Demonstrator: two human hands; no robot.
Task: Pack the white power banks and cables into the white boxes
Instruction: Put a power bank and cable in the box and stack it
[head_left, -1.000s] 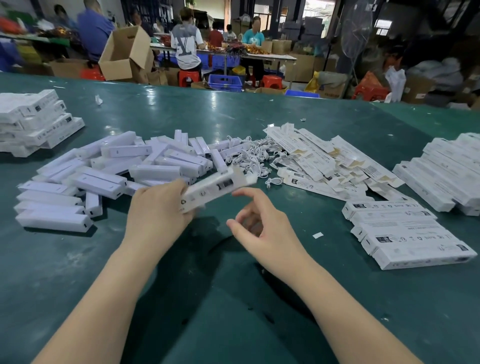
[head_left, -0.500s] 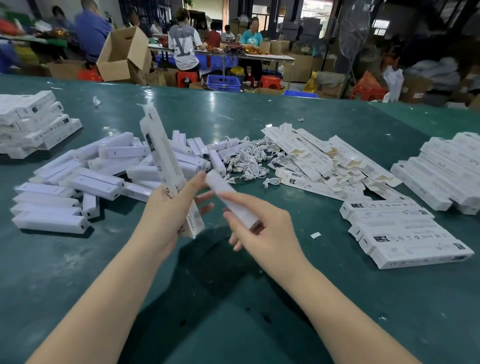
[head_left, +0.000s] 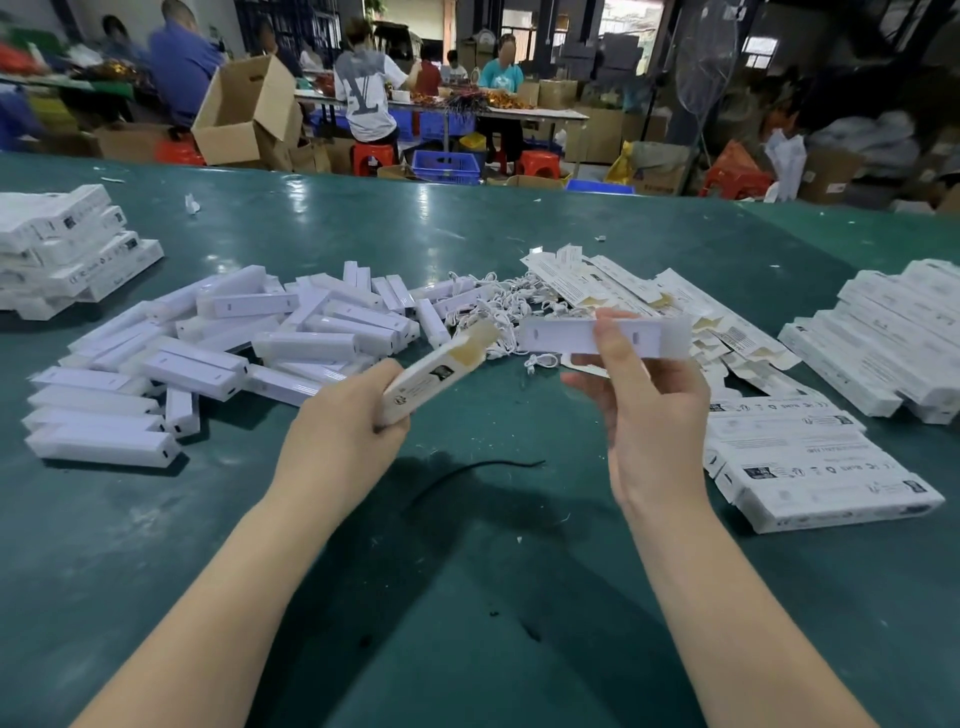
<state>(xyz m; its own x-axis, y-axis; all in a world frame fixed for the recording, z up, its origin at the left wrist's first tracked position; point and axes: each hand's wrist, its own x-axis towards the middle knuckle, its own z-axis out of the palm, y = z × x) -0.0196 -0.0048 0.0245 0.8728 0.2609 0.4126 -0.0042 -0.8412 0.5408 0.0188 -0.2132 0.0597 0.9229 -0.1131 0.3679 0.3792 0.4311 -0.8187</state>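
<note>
White, long cardboard box (head_left: 434, 376), open-ended, is being gripped by the left hand (head_left: 343, 431); the right hand (head_left: 647, 410) is pinching what looks like a white plastic power bank (head_left: 566, 335), needing alignment with the box mouth.

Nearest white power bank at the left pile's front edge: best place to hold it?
Long white rectangular power bank lies flat, alone at the pile's front, long side toward the person. Come from above; grip mid-length across the narrow width. Its near side faces bare green table.
</note>
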